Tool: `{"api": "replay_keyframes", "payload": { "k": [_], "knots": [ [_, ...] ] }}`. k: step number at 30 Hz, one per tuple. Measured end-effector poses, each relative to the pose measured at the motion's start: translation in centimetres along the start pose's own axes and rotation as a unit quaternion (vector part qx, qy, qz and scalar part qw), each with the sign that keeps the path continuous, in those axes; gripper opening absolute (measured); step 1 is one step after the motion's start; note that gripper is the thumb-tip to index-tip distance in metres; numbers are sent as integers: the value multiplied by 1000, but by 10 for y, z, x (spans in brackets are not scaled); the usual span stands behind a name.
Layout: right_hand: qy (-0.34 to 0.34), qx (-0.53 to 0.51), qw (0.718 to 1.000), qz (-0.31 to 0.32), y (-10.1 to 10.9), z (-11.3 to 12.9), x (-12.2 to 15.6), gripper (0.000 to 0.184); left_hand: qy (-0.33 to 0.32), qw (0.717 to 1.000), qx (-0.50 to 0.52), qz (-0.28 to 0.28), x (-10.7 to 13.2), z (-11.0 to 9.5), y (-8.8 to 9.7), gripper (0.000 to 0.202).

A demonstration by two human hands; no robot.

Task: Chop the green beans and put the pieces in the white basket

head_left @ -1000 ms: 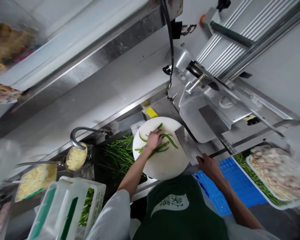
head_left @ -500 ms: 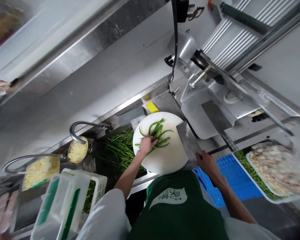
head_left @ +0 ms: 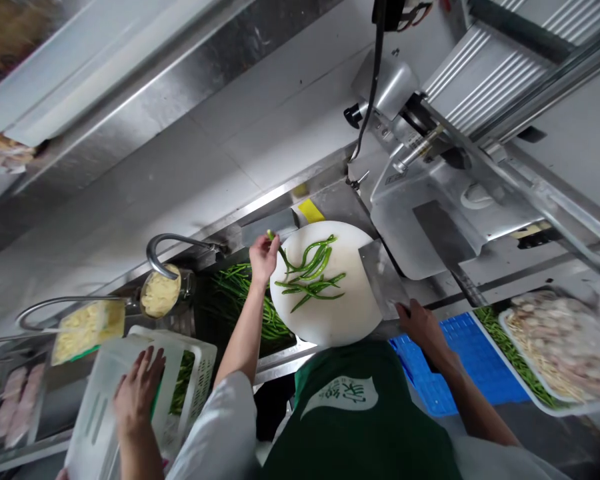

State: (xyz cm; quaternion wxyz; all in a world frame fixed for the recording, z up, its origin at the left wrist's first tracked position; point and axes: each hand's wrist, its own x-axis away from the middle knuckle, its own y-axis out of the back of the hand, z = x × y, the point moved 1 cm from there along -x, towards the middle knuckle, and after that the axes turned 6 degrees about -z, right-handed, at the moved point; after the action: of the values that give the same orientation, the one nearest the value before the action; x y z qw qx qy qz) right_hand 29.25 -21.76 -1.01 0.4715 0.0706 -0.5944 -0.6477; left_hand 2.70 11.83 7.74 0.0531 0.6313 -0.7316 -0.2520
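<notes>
My left hand (head_left: pixel 263 257) pinches a long green chili pepper (head_left: pixel 283 257) at the left rim of the round white cutting board (head_left: pixel 343 323). The pepper's pale end pokes up above my fingers and its body trails onto the board. Several more green chili peppers (head_left: pixel 313 267) lie loose across the board's middle. My right hand (head_left: pixel 421 327) is wrapped around the handle of a cleaver (head_left: pixel 380 277), whose broad blade rests flat over the board's right edge. Left of the board, a heap of long green chili peppers (head_left: pixel 275 323) fills a sink, partly behind my left forearm.
A co-worker's hand (head_left: pixel 141 387) lies on a translucent plastic bin (head_left: pixel 97 400) at lower left. Curved faucets (head_left: pixel 153 250) stand by a round container of pale slices (head_left: pixel 161 293). A metal slicer (head_left: pixel 430 180) is at right, above a blue crate (head_left: pixel 473 367) and a food tray (head_left: pixel 550 400).
My left hand has moved up and left from the peppers on the board, now with one pepper in it. A co-worker's hand has appeared on the plastic bin. My right hand still holds the cleaver.
</notes>
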Motion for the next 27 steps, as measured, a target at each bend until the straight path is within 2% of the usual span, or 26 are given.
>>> {"api": "replay_keyframes", "payload": {
  "k": [3,6,9,12,15,17,20,23,27],
  "knots": [
    [7,-6,1000,0,1,0,0,34,-37,984,-140,99,-43,9,-35,26],
    [4,-11,1000,2,1,1,2,34,-10,950,-253,180,-54,23,-81,29],
    [1,-9,1000,-1,1,3,4,33,-5,941,-277,193,-25,34,-117,42],
    [-3,-1,1000,-2,0,4,4,33,-49,920,-319,222,24,38,-130,47],
    [-8,-1,1000,7,0,3,1,35,-112,901,-316,275,64,35,-121,48],
    [-13,-5,1000,13,0,2,-1,35,-129,916,-287,247,80,31,-105,43],
    [-12,-15,1000,20,0,1,-4,36,-105,939,-267,191,99,30,-73,29],
    [-9,-13,1000,22,2,2,-6,36,-76,922,-296,236,121,34,-51,19],
    [-6,2,1000,4,4,6,-9,35,-54,904,-321,278,141,35,-46,18]
  ]
}}
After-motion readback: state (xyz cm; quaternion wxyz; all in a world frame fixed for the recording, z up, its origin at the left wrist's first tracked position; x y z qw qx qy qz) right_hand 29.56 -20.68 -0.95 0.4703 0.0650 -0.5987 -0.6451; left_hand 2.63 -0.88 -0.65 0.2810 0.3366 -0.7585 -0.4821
